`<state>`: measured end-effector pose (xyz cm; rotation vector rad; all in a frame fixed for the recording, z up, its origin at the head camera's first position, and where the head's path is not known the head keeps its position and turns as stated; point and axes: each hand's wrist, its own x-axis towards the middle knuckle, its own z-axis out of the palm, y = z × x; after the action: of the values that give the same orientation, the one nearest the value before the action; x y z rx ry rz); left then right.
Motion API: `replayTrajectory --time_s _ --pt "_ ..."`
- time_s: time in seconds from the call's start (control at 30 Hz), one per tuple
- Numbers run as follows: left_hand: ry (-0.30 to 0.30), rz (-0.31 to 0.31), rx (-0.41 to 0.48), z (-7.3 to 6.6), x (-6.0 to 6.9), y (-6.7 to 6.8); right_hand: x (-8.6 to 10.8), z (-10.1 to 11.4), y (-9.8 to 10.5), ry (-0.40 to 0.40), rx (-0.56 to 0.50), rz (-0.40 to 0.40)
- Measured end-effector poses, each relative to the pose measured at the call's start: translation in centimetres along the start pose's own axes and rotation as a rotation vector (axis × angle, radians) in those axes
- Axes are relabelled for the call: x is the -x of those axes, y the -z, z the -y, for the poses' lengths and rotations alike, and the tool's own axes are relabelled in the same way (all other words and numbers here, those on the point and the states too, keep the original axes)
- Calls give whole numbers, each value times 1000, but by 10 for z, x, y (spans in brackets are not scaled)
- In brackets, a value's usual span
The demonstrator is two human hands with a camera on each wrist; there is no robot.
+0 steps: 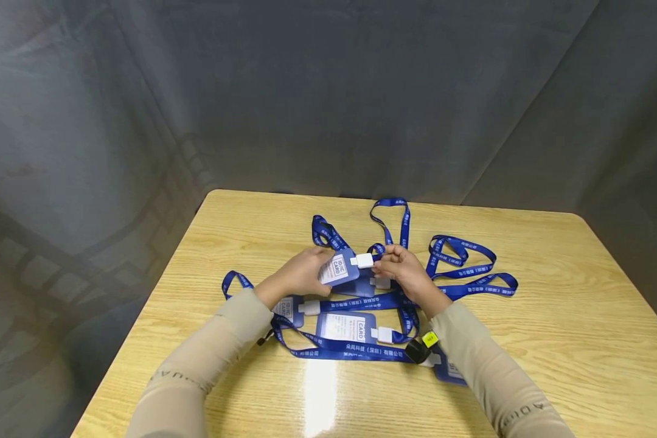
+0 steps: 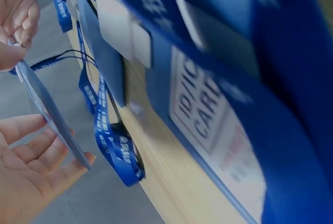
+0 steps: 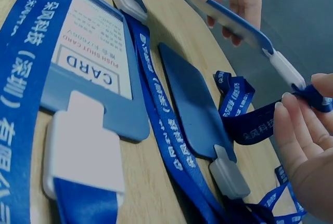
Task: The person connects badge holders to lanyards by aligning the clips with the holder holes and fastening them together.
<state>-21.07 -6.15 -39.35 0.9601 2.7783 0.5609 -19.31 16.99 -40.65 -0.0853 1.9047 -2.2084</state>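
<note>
My left hand (image 1: 305, 272) pinches the left end of a blue ID card holder (image 1: 338, 269), lifted above the table with its printed card facing up. My right hand (image 1: 406, 272) pinches the blue lanyard strap (image 3: 318, 97) beside the holder's white clip (image 1: 364, 261). Another card holder (image 3: 192, 104) lies beneath the raised one, blank side up. Nearer to me lies a third holder (image 1: 347, 326), "ID/IC CARD" showing, its white clip (image 1: 385, 334) pointing right. Straps cross over and around these holders.
On the wooden table (image 1: 263, 395), another card holder (image 1: 286, 309) lies by the left wrist. One more (image 1: 450, 368) is partly hidden under the right forearm. Looped lanyards (image 1: 473, 271) spread to the right, others to the back. A dark curtain (image 1: 328, 109) hangs behind.
</note>
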Motion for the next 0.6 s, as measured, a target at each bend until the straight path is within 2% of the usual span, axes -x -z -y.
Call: replayTrajectory --time_s 0.2,0.6 --pt "18 -20 9 9 3 1 2 -2 5 -28 44 -14" --pt "76 -46 22 31 7 3 6 -1 17 -14 124 -29"
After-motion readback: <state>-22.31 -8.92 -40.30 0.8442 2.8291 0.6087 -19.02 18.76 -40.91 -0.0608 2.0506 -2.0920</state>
